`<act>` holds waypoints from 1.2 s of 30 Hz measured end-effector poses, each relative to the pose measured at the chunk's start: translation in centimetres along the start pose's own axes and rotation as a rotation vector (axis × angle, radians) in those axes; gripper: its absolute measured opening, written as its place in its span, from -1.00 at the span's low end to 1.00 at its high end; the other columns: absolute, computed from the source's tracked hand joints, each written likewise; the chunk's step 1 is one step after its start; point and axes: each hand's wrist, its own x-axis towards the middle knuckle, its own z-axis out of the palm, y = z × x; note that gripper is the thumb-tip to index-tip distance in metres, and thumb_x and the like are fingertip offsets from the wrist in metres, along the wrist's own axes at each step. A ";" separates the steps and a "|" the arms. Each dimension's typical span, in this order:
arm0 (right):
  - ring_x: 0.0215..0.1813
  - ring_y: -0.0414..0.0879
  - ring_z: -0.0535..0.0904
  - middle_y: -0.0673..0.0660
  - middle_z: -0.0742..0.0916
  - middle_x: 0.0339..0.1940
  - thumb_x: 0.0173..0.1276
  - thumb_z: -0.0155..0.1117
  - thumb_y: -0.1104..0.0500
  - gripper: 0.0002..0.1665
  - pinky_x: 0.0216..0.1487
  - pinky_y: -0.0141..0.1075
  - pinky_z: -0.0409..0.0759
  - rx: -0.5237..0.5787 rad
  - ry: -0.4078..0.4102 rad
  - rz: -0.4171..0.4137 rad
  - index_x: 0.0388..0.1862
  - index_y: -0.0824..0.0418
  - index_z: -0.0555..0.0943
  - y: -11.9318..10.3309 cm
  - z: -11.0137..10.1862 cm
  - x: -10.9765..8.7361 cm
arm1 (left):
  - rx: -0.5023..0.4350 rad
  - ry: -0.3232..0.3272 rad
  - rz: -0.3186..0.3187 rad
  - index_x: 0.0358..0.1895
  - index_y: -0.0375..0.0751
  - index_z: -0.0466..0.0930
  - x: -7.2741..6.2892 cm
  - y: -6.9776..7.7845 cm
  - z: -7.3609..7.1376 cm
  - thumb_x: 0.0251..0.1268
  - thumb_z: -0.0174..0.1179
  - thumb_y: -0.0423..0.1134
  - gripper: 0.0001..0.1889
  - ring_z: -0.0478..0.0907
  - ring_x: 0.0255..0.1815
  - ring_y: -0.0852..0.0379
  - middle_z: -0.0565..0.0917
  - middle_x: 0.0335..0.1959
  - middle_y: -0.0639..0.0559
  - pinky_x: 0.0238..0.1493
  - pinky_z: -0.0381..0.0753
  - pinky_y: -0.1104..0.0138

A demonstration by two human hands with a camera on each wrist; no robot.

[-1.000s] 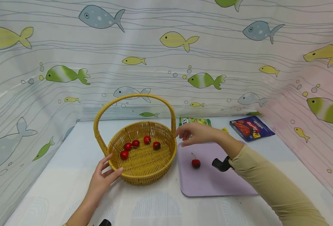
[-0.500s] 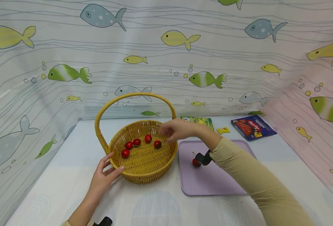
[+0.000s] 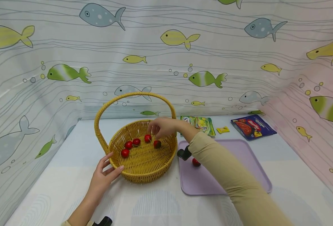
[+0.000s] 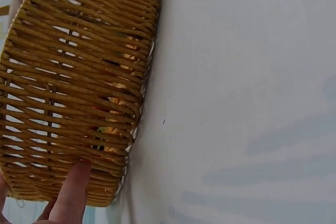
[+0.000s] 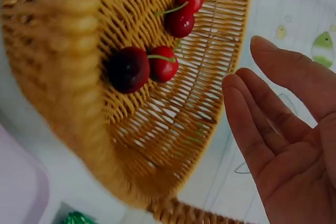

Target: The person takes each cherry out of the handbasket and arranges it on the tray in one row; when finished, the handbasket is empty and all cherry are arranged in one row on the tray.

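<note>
A wicker basket [image 3: 144,177] with a tall arched handle stands on the table, with several red cherries [image 3: 125,153] inside. My left hand [image 3: 102,177] rests against its near left side, thumb and fingers spread. One extended finger [image 4: 76,187] touches the woven outer wall in the left wrist view. Over the basket's right part hovers my right hand [image 3: 165,127], with nothing between its parted thumb and fingers in the right wrist view. Below it lie a dark cherry [image 5: 127,70] and a brighter one [image 5: 164,63]. Another cherry [image 3: 196,162] sits on the lilac tray [image 3: 251,163], partly hidden by the right forearm.
Behind the tray lie a green packet [image 3: 203,124], a small yellow sachet [image 3: 223,129] and a dark blue pouch [image 3: 253,126]. The basket's handle [image 3: 135,94] arches above the right hand. A fish-printed curtain [image 3: 155,72] encloses the back and sides.
My right hand has moved left from the basket's right rim to above its inside, uncovering the green packet and the yellow sachet. The left hand stays at the basket.
</note>
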 end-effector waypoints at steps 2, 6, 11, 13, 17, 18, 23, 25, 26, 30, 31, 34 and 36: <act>-0.08 -0.15 0.54 0.17 0.62 -0.07 0.21 0.31 0.31 -0.61 -0.10 -0.36 0.51 0.015 -0.001 0.020 0.03 0.11 0.56 0.1 0.3 0.8 | -0.004 0.001 0.001 0.45 0.01 -0.03 0.0 0.0 0.0 0.24 0.22 -0.10 -0.22 0.26 0.26 -0.23 0.03 0.36 -0.31 -0.04 0.52 0.33; -0.07 -0.12 0.53 0.22 0.61 -0.04 0.20 0.32 0.33 -0.59 -0.13 -0.34 0.52 0.062 -0.010 0.050 0.04 0.13 0.56 0.4 0.7 2.3 | -0.015 0.000 0.001 0.45 0.00 -0.03 -0.1 -0.1 -0.1 0.24 0.22 -0.11 -0.22 0.26 0.26 -0.23 0.03 0.36 -0.31 -0.04 0.52 0.32; -0.03 -0.07 0.51 0.24 0.60 0.00 0.20 0.31 0.34 -0.59 -0.13 -0.30 0.53 0.090 -0.023 0.094 0.06 0.21 0.55 0.7 1.1 3.6 | -0.005 0.002 0.004 0.45 0.01 -0.03 0.1 -0.2 -0.3 0.24 0.23 -0.09 -0.21 0.26 0.26 -0.22 0.03 0.36 -0.30 -0.03 0.52 0.30; -0.02 -0.06 0.51 0.24 0.60 0.01 0.20 0.31 0.36 -0.60 -0.11 -0.28 0.53 0.098 -0.044 0.111 0.05 0.24 0.55 0.9 1.3 4.1 | -0.004 0.001 0.006 0.45 0.01 -0.03 0.1 -0.2 -0.3 0.24 0.22 -0.10 -0.21 0.27 0.26 -0.22 0.03 0.36 -0.30 -0.02 0.52 0.28; -0.05 -0.05 0.51 0.27 0.60 0.02 0.16 0.31 0.43 -0.60 -0.05 -0.16 0.53 0.129 -0.111 0.158 0.01 0.32 0.55 1.3 1.8 4.5 | -0.008 -0.001 0.015 0.44 0.00 -0.01 0.0 -0.1 -0.3 0.24 0.22 -0.11 -0.23 0.27 0.26 -0.23 0.04 0.36 -0.30 -0.01 0.52 0.25; -0.07 -0.05 0.51 0.28 0.60 0.02 0.14 0.31 0.45 -0.61 -0.04 -0.14 0.52 0.130 -0.130 0.168 -0.01 0.33 0.56 1.4 1.9 4.6 | -0.009 -0.002 0.018 0.44 0.00 -0.01 0.0 -0.1 -0.3 0.25 0.22 -0.11 -0.23 0.27 0.26 -0.23 0.04 0.36 -0.31 -0.01 0.52 0.25; -0.14 -0.08 0.54 0.22 0.65 -0.07 0.15 0.30 0.45 -0.62 -0.07 -0.17 0.52 0.065 -0.201 0.216 -0.02 0.31 0.57 1.5 2.0 4.6 | -0.007 0.005 0.020 0.44 -0.02 -0.01 -0.1 0.0 -0.3 0.24 0.22 -0.11 -0.23 0.27 0.25 -0.24 0.05 0.35 -0.31 -0.01 0.52 0.26; -0.16 -0.09 0.54 0.18 0.66 -0.11 0.16 0.30 0.45 -0.62 -0.16 -0.24 0.52 0.024 -0.226 0.242 -0.02 0.27 0.59 1.5 2.0 4.5 | -0.007 0.009 0.018 0.44 -0.02 -0.01 -0.1 0.0 -0.4 0.24 0.23 -0.11 -0.23 0.27 0.25 -0.24 0.05 0.35 -0.31 -0.01 0.52 0.26; -0.16 -0.10 0.54 0.15 0.66 -0.11 0.16 0.30 0.45 -0.62 -0.21 -0.27 0.51 0.009 -0.238 0.259 -0.02 0.25 0.60 1.5 2.0 4.5 | -0.005 0.010 0.016 0.44 -0.02 0.00 -0.1 -0.1 -0.4 0.24 0.23 -0.11 -0.23 0.27 0.25 -0.23 0.05 0.35 -0.30 0.00 0.52 0.25; -0.20 -0.12 0.47 0.12 0.62 -0.07 0.16 0.31 0.42 -0.61 -0.32 -0.35 0.45 -0.050 -0.275 0.315 -0.03 0.16 0.62 1.5 2.2 4.4 | 0.005 0.013 0.006 0.44 0.00 0.00 0.0 -0.2 -0.4 0.23 0.24 -0.08 -0.22 0.28 0.25 -0.23 0.05 0.35 -0.30 0.02 0.50 0.19; -0.20 -0.13 0.45 0.11 0.61 -0.06 0.15 0.32 0.42 -0.61 -0.33 -0.36 0.45 -0.061 -0.280 0.322 -0.03 0.15 0.63 1.5 2.3 4.4 | 0.008 0.014 0.004 0.44 0.00 0.00 0.0 -0.2 -0.4 0.22 0.24 -0.08 -0.22 0.28 0.25 -0.23 0.05 0.35 -0.30 0.03 0.50 0.17; -0.23 -0.15 0.42 0.08 0.59 -0.09 0.14 0.35 0.39 -0.62 -0.31 -0.36 0.45 -0.091 -0.289 0.332 -0.05 0.11 0.64 1.6 2.5 4.6 | 0.009 0.013 0.007 0.44 0.01 0.01 0.0 -0.3 -0.3 0.22 0.24 -0.07 -0.22 0.29 0.25 -0.22 0.06 0.35 -0.29 0.05 0.48 0.12; -0.23 -0.16 0.45 0.05 0.59 -0.11 0.14 0.37 0.35 -0.63 -0.28 -0.36 0.46 -0.116 -0.297 0.329 -0.07 0.08 0.64 1.7 2.6 4.8 | 0.005 0.013 0.012 0.43 0.00 0.01 0.0 -0.2 -0.3 0.22 0.24 -0.08 -0.23 0.29 0.25 -0.22 0.07 0.35 -0.29 0.06 0.47 0.10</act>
